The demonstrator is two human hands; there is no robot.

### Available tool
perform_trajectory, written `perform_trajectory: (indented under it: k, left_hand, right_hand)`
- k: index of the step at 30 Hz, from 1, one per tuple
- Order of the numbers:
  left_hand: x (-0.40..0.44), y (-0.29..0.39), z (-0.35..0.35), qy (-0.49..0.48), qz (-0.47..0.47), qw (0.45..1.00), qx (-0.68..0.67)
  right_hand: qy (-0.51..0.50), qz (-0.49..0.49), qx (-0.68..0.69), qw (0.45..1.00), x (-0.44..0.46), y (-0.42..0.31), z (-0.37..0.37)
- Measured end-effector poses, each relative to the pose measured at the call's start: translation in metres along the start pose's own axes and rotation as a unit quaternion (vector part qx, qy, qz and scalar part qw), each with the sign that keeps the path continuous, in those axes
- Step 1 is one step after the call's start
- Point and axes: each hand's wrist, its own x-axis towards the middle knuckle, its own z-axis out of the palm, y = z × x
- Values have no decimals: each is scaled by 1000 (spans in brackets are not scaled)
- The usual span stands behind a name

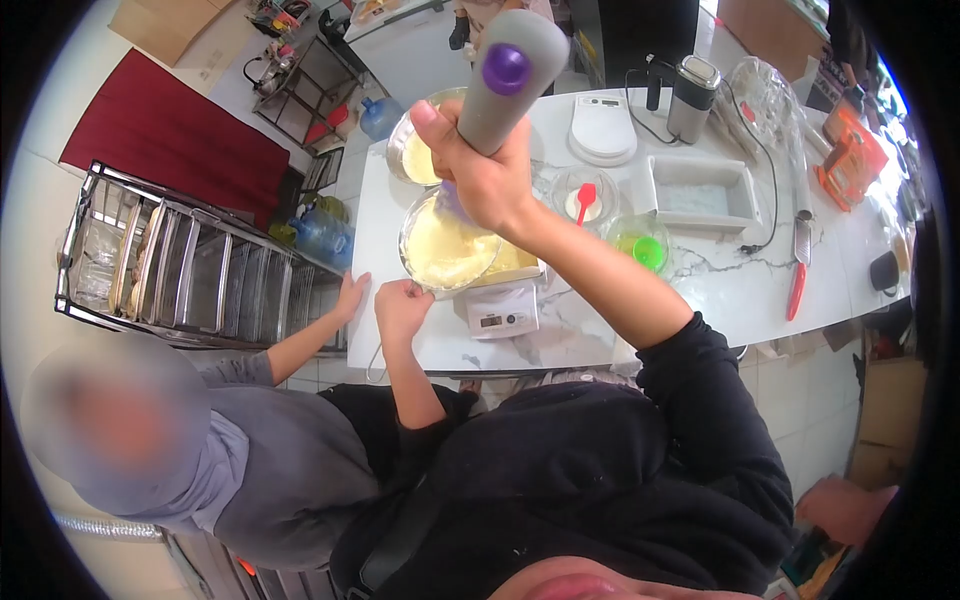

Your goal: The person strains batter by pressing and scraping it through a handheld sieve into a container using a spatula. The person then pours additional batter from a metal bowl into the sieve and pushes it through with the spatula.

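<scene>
My right hand (487, 175) is wrapped round the grey handle of a spatula (497, 85), raised high and close to the camera. Its purple lower part goes down toward a metal bowl (408, 262), blurred and partly hidden behind my hand. Pale yellow batter (450, 248) fills that bowl. At the bowl's near rim, my left hand (403, 312) is closed with its fingertips pinching the edge. A pan with yellow contents (518, 272) sits on a white kitchen scale (503, 318), partly covered by the bowl and my forearm.
Behind stands another bowl of yellow mixture (418, 160). Rightward are a red spatula (586, 200), a green cup (649, 253), a lined tin (702, 192), a second scale (602, 128) and a red-handled knife (798, 265). A co-worker's hand (352, 298) rests on the table's left edge.
</scene>
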Motion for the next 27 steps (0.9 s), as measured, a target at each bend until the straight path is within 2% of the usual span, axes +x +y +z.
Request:
perform_trajectory:
  k: [1,5,8,9,12,13,15,17,20,24,25,27]
  left_hand:
    - [0,-1,0,-3,-6,1000,-5]
    - [-5,12,0,12,3,1000,-13]
    - [1,9,6,6,1,1000,7]
    - [1,9,6,10,-1,1000,5]
    - [0,9,3,7,-10,1000,-5]
    - [0,9,1,4,-12,1000,-8]
    - [1,11,2,18,11,999,25]
    - [0,11,5,27,16,999,32]
    - [7,12,5,32,8,999,19]
    - [4,19,-1,32,7,999,11]
    - [1,18,-1,29,5,999,12]
    - [-1,17,1,39,22,999,-10]
  right_hand:
    - [1,-33,-72,997,1,1,-2]
    - [11,-35,-190,981,-18,41,-1]
    - [47,-1,-100,994,-16,29,8]
    - [80,-29,-108,991,-10,22,10]
    - [87,-54,-172,980,6,17,2]
    - [86,-15,-202,976,3,19,2]
    - [96,-34,-245,964,-9,39,2]
    - [99,-17,-207,973,-19,39,7]
    - [126,-44,-101,986,-14,20,7]
    - [2,-17,-50,999,-19,11,4]
    - [-48,31,-49,997,-26,18,0]
    - [-82,54,-57,994,-33,36,-9]
